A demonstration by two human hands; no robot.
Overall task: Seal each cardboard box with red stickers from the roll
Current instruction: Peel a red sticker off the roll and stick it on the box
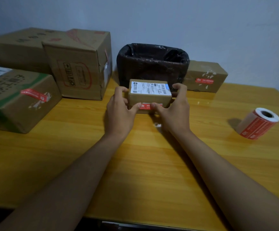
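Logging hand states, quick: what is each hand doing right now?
Left hand: grips the small box, thumb pressing the red sticker.
Right hand: grips the same box, thumb on the sticker.

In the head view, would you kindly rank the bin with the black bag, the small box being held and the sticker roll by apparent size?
1. bin with the black bag
2. small box, plainly smaller
3. sticker roll, though it looks close to the box, so this last ranking is unsure.
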